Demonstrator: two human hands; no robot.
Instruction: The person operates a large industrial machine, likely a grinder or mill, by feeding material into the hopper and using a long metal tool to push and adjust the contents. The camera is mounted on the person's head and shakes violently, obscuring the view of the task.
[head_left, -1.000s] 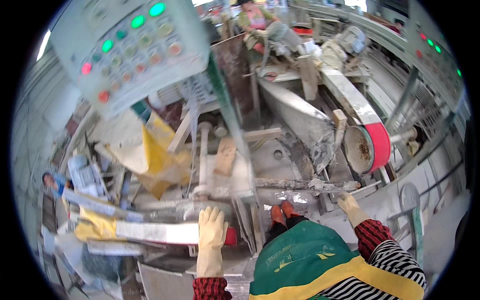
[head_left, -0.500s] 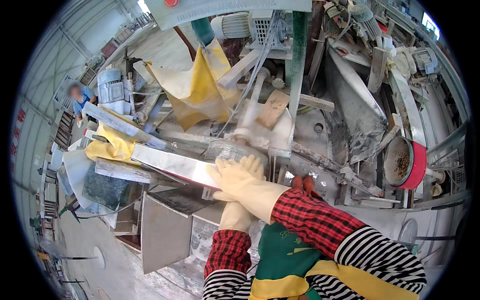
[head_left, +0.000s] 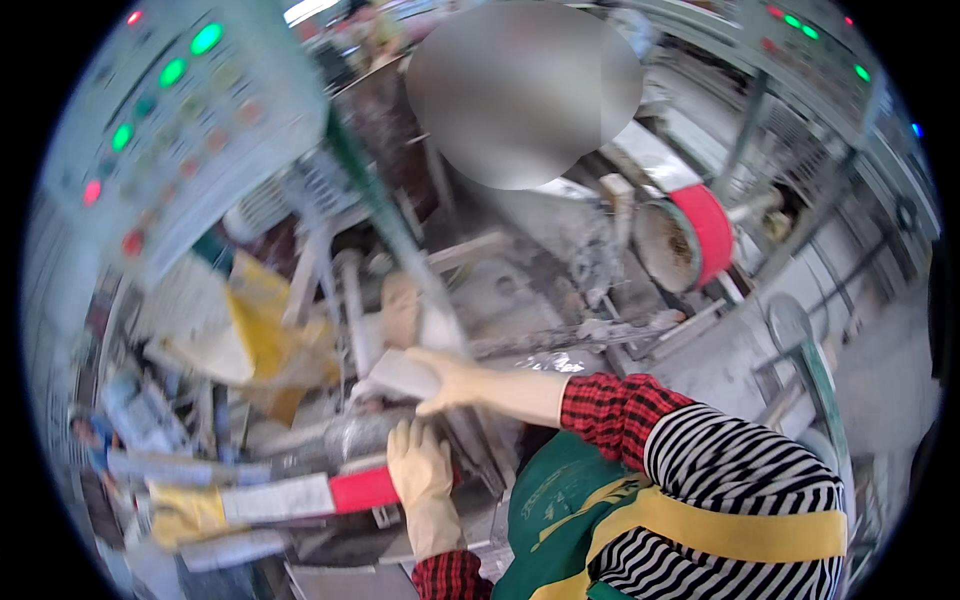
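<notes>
My left hand, in a cream rubber glove, lies with fingers stretched out at the end of a narrow white and red belt. It touches the red part. Farther forward and to the right, my right hand wears the same kind of glove. Its thumb and fingers grip a pale grey flat block. Behind the block stands a thin shaft in the machine frame. Motion blurs the block's edges, and its underside is hidden.
A control panel with lit green and red lamps fills the upper left. A yellow sheet hangs below it. A green post stands ahead. Another red-ended belt is at right. A person is at far left.
My view has swung right and up. My hands, crossed on the belt before, are now apart. The right hand has moved forward and holds a pale block; the belt's red part now shows.
</notes>
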